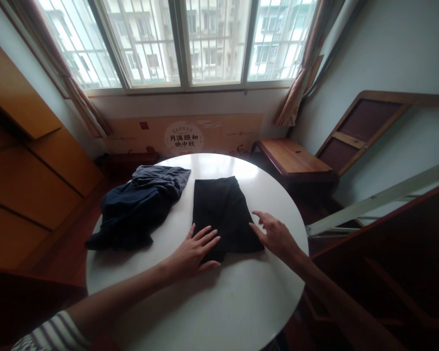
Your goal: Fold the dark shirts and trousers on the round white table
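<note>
A folded black garment (223, 209) lies flat on the round white table (241, 287); its exact kind I cannot make out. My left hand (200, 247) rests palm down on its lower left part, fingers spread. Beside its right edge is my right hand (274, 233), thumb and index finger apart, with nothing visible in it. The right thumb reaches the cloth's edge; whether it touches I cannot tell. Further left on the table, a dark navy garment (128, 214) sits in a loose heap with a grey garment (161, 176) over its far end.
A wooden bench or low table (296, 156) stands beyond the table at the right, near a leaning framed panel (362, 126). A pale metal bar (380, 197) reaches close to the table's right edge. Wooden cabinets (32, 170) line the left side, and barred windows (183, 44) the far wall.
</note>
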The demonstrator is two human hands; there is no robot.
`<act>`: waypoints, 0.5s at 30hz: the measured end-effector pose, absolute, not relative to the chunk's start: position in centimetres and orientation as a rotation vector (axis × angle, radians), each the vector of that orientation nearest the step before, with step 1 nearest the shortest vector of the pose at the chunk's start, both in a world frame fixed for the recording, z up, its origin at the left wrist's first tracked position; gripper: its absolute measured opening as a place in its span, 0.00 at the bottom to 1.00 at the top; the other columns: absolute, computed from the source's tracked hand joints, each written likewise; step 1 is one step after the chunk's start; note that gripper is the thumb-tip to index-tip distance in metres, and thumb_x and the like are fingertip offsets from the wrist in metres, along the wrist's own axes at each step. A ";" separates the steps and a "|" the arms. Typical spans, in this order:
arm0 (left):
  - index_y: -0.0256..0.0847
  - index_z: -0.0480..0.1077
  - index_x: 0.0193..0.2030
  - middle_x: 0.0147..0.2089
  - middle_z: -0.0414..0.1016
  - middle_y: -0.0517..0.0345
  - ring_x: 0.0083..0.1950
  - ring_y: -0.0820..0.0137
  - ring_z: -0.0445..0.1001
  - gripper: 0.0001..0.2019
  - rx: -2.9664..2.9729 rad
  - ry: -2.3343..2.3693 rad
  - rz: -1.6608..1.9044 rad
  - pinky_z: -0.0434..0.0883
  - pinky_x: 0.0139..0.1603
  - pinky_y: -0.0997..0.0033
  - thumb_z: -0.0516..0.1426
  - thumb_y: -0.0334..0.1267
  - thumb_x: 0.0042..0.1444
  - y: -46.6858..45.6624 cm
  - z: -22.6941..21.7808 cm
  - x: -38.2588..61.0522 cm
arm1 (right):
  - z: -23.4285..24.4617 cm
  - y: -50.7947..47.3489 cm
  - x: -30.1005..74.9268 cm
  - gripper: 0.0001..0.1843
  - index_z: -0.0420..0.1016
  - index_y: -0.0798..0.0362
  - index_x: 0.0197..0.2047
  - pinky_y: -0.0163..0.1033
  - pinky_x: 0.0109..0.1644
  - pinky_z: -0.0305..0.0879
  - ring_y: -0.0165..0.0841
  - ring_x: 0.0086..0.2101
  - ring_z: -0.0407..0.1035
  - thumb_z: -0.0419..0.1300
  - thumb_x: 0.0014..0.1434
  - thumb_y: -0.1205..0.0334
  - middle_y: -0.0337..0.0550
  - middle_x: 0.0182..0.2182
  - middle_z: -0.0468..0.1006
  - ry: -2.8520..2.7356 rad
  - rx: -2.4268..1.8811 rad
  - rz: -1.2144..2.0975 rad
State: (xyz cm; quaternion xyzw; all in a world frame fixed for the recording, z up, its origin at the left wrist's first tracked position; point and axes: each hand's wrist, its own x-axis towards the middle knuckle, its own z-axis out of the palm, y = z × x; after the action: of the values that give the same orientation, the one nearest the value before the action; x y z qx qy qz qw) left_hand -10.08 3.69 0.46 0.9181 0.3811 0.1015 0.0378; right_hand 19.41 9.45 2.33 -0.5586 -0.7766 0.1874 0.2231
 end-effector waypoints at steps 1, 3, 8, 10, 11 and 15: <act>0.39 0.59 0.70 0.70 0.61 0.41 0.72 0.52 0.55 0.32 2.818 1.181 0.330 0.49 0.70 0.35 0.52 0.54 0.65 3.7 0.4 -10.0 | 2.7 10.0 18.9 0.20 0.72 0.48 0.57 0.50 0.50 0.71 0.45 0.43 0.75 0.54 0.65 0.53 0.52 0.42 0.79 -2.196 -1.463 0.381; 0.39 0.60 0.70 0.69 0.62 0.42 0.72 0.51 0.56 0.32 2.816 1.194 0.368 0.47 0.71 0.35 0.53 0.55 0.65 3.6 0.2 -9.8 | 3.2 11.6 17.2 0.20 0.73 0.50 0.59 0.51 0.60 0.65 0.45 0.55 0.70 0.50 0.68 0.55 0.54 0.54 0.76 -2.356 -1.214 0.312; 0.40 0.61 0.69 0.69 0.63 0.43 0.71 0.51 0.57 0.30 2.795 1.176 0.425 0.45 0.71 0.36 0.54 0.53 0.65 3.6 -0.1 -9.8 | 1.9 17.4 13.0 0.28 0.59 0.42 0.70 0.63 0.70 0.39 0.46 0.68 0.49 0.47 0.70 0.46 0.42 0.69 0.58 -2.735 -1.121 0.344; 0.40 0.61 0.69 0.68 0.64 0.43 0.71 0.51 0.58 0.30 2.781 1.168 0.439 0.46 0.71 0.36 0.53 0.53 0.65 3.5 0.0 -9.8 | 1.1 20.2 12.4 0.29 0.54 0.39 0.72 0.68 0.69 0.32 0.47 0.70 0.42 0.44 0.70 0.44 0.40 0.71 0.51 -2.745 -1.319 0.293; 0.40 0.61 0.69 0.68 0.64 0.43 0.71 0.50 0.58 0.30 2.767 1.165 0.439 0.45 0.71 0.35 0.53 0.53 0.65 3.5 0.0 -9.8 | 0.9 21.5 12.3 0.29 0.52 0.38 0.72 0.69 0.68 0.30 0.47 0.70 0.40 0.43 0.71 0.45 0.39 0.72 0.48 -2.723 -1.411 0.271; 0.39 0.60 0.69 0.69 0.63 0.43 0.71 0.49 0.57 0.33 2.676 1.134 0.406 0.45 0.70 0.32 0.54 0.55 0.63 3.3 1.0 -9.8 | 0.9 24.7 12.5 0.31 0.47 0.39 0.74 0.71 0.67 0.30 0.46 0.71 0.36 0.40 0.71 0.44 0.41 0.73 0.44 -2.625 -1.570 0.321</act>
State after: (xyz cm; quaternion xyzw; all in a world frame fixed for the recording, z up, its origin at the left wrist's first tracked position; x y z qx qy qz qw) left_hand -9.78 3.30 0.98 0.9069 0.3845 0.1378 0.1034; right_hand 12.47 24.74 0.88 -0.5103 -0.8530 0.1042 0.0329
